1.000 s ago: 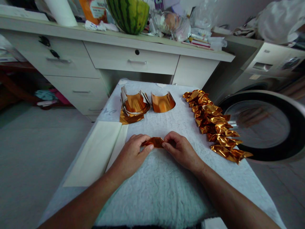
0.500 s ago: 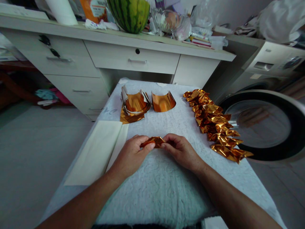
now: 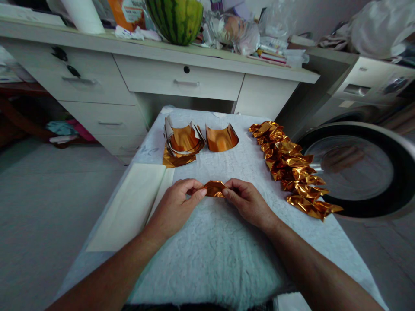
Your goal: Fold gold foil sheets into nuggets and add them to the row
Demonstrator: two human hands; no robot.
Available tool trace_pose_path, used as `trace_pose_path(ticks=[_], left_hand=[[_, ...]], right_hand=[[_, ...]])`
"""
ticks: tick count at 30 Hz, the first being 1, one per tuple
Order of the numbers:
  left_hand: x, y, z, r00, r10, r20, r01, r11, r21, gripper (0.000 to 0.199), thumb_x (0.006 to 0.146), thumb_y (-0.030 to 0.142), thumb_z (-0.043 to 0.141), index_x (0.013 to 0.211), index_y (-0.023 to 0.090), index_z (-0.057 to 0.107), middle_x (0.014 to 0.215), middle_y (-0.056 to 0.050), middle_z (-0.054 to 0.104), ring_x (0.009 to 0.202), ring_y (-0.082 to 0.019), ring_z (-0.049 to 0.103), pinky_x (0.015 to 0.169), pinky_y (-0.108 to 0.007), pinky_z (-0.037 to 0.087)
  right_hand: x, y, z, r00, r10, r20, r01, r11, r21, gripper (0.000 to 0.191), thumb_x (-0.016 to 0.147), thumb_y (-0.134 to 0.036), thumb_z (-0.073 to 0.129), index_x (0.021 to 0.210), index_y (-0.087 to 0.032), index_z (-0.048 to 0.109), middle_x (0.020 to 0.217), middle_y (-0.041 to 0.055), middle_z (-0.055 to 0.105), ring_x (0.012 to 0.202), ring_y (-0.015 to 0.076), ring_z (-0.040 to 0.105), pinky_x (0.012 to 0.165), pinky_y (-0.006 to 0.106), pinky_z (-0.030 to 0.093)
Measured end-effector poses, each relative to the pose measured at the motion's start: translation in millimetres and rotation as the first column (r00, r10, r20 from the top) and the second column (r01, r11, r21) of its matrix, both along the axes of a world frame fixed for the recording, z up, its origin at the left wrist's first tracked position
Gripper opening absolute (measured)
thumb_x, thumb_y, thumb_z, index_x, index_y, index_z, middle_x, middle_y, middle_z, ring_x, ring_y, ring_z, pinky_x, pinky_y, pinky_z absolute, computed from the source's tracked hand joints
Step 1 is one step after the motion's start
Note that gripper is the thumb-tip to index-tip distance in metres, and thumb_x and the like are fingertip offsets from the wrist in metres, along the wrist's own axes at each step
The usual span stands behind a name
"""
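A small folded piece of gold foil paper (image 3: pixel 215 188) is stretched between my two hands, just above the cloth-covered table (image 3: pixel 207 250). My left hand (image 3: pixel 181 203) pinches its left end between thumb and fingers. At the other end, my right hand (image 3: pixel 248 201) grips it the same way. The piece bows upward in the middle. Beyond the hands, a curled gold sheet (image 3: pixel 222 139) stands beside a stack of curled gold sheets (image 3: pixel 184 140). To the right runs a row of folded gold foil pieces (image 3: pixel 295 166), overlapping one another.
Cream paper sheets (image 3: pixel 129 207) lie along the table's left side. Behind stands a white desk (image 3: pixel 181 88) bearing a cut watermelon (image 3: pixel 175 21) and plastic bags. At the right, a washing machine's open round door (image 3: pixel 353 168) reaches close to the table edge.
My left hand has drawn slightly left, its thumb off the middle of the foil, so more of the piece shows. Both hands have risen a little. The other gold pieces stay put.
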State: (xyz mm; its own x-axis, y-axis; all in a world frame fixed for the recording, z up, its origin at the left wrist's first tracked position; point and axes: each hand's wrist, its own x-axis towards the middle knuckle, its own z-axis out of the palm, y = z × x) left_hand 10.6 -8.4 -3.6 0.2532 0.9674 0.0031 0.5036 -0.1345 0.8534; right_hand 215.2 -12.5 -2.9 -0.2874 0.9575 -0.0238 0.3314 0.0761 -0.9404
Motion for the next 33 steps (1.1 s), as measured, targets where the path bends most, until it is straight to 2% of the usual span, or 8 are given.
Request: trace_pose_path(ticks=[5, 10, 13, 16, 21, 27, 30, 33], left_hand=[[-1.6, 2.2, -0.2, 1.0, 0.019, -0.003, -0.019, 1.0, -0.001, 0.024, 0.089, 0.035, 0.05, 0.079, 0.02, 0.066, 0.073, 0.001, 0.065, 0.072, -0.017, 0.06, 0.068, -0.029, 0.044], [0.1, 0.7, 0.6, 0.994, 0.006, -0.108, 0.002, 0.998, 0.07, 0.023, 0.089, 0.031, 0.048, 0.08, 0.021, 0.067, 0.081, -0.001, 0.068, 0.081, -0.02, 0.062, 0.075, -0.032, 0.045], [1.8, -1.5, -1.1, 0.986, 0.036, -0.164, -0.02, 0.995, 0.096, 0.018, 0.089, 0.027, 0.049, 0.098, 0.022, 0.064, 0.075, 0.001, 0.065, 0.079, -0.02, 0.061, 0.072, -0.031, 0.044], [3.7, -2.9, -4.6, 0.973, 0.045, -0.225, -0.016, 0.991, 0.129, 0.028, 0.089, 0.024, 0.05, 0.116, 0.022, 0.055, 0.071, 0.002, 0.061, 0.077, -0.02, 0.06, 0.068, -0.03, 0.043], [6.4, -3.3, -10.4, 0.903, -0.022, -0.429, 0.126, 0.969, 0.215, 0.021, 0.091, 0.019, 0.046, 0.104, 0.022, 0.062, 0.088, -0.003, 0.069, 0.085, -0.023, 0.059, 0.077, -0.035, 0.043], [11.4, -6.9, -10.4, 0.801, 0.012, -0.598, 0.184, 0.946, 0.265, 0.02, 0.091, 0.019, 0.045, 0.101, 0.021, 0.063, 0.084, -0.006, 0.069, 0.083, -0.027, 0.056, 0.075, -0.04, 0.041], [12.7, -7.5, -9.5, 0.793, 0.048, -0.607, 0.175, 0.937, 0.302, 0.019, 0.09, 0.019, 0.049, 0.101, 0.022, 0.063, 0.091, -0.007, 0.065, 0.088, -0.027, 0.054, 0.079, -0.041, 0.041], [11.8, -5.8, -11.3, 0.83, 0.053, -0.555, 0.166, 0.927, 0.337, 0.019, 0.089, 0.016, 0.05, 0.103, 0.022, 0.062, 0.099, -0.008, 0.059, 0.094, -0.026, 0.052, 0.083, -0.039, 0.041]], right_hand=[[0.7, 1.3, -2.4, 0.999, -0.021, 0.025, 0.021, 1.0, 0.003, 0.018, 0.089, -0.032, 0.054, 0.078, -0.018, 0.058, 0.065, -0.0035, 0.051, 0.059, 0.01, 0.044, 0.055, 0.022, 0.035], [-2.9, -0.1, -5.1, 0.985, -0.119, 0.127, 0.106, 0.989, 0.102, 0.008, 0.085, -0.025, 0.058, 0.09, -0.021, 0.052, 0.066, -0.0053, 0.053, 0.059, 0.011, 0.049, 0.056, 0.023, 0.037], [-5.5, -1.1, -4.9, 0.967, -0.136, 0.215, 0.104, 0.982, 0.156, 0.008, 0.085, -0.02, 0.057, 0.088, -0.021, 0.049, 0.065, -0.0058, 0.053, 0.058, 0.0112, 0.048, 0.058, 0.023, 0.036], [-6.8, -0.9, -5.0, 0.934, -0.139, 0.329, 0.069, 0.974, 0.216, 0.007, 0.087, -0.017, 0.054, 0.081, -0.02, 0.051, 0.066, -0.0035, 0.054, 0.061, 0.0123, 0.048, 0.06, 0.025, 0.035], [-8.6, 0.0, -7.2, 0.847, -0.172, 0.502, 0.011, 0.951, 0.308, 0.009, 0.086, -0.014, 0.054, 0.079, -0.019, 0.055, 0.069, -0.0001, 0.058, 0.07, 0.0162, 0.051, 0.069, 0.028, 0.036], [-12.6, -0.7, -9.9, 0.769, -0.184, 0.613, -0.032, 0.945, 0.324, 0.007, 0.086, -0.014, 0.055, 0.081, -0.019, 0.058, 0.07, 0.0019, 0.06, 0.071, 0.018, 0.051, 0.07, 0.03, 0.035], [-14.4, -1.5, -9.4, 0.728, -0.203, 0.655, -0.048, 0.938, 0.344, 0.005, 0.087, -0.015, 0.057, 0.084, -0.018, 0.061, 0.079, 0.0048, 0.062, 0.078, 0.0205, 0.051, 0.074, 0.033, 0.035], [-15.6, -1.4, -9.8, 0.705, -0.22, 0.674, -0.084, 0.918, 0.388, 0.009, 0.09, -0.016, 0.056, 0.086, -0.019, 0.064, 0.089, 0.007, 0.061, 0.085, 0.0223, 0.048, 0.078, 0.034, 0.035]])
